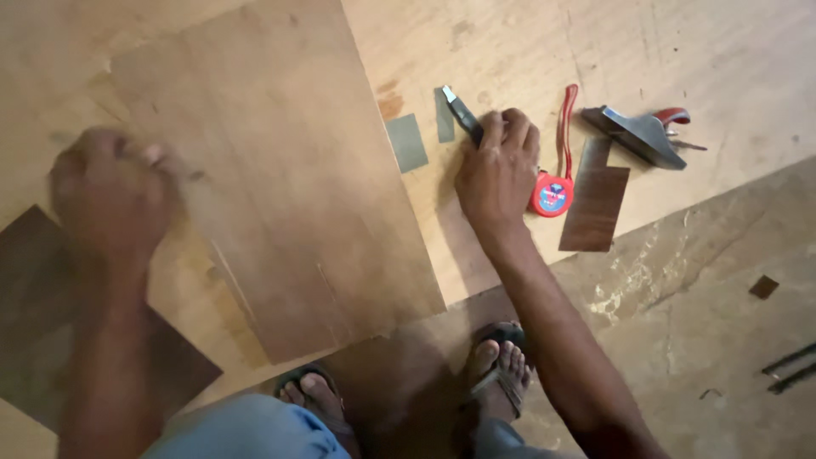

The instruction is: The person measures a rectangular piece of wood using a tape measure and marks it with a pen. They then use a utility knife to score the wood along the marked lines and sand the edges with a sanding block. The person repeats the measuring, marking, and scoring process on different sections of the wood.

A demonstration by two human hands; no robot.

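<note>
Two hands at work over plywood on the floor. Far left: a dark brown laminate offcut (34,280) lying flat, partly under the left forearm. Above it, the left hand (115,183), blurred, resting on the left part of a large brown veneer sheet (280,187); whether its fingers are closed or apart cannot be told. Just off the sheet's right edge, two small grey-green scraps (408,143), close together. Next, the right hand (497,170), fingers clamped on a utility knife (459,109), blade tip pointing up and left, touching the plywood beside the scraps. Just right of that hand, a round red tape measure (552,194) with its red strap running upward. Beside it, a dark wood-grain strip (595,204), then a metal hand plane (639,134) with a red handle, near the strip's top end. Underneath everything, a pale plywood board (527,51) on a mottled stone floor (705,280). Bottom centre, two feet in sandals (501,370) on that floor. Far right, one small dark chip (763,286) and thin dark rods (790,367) at the edge.
</note>
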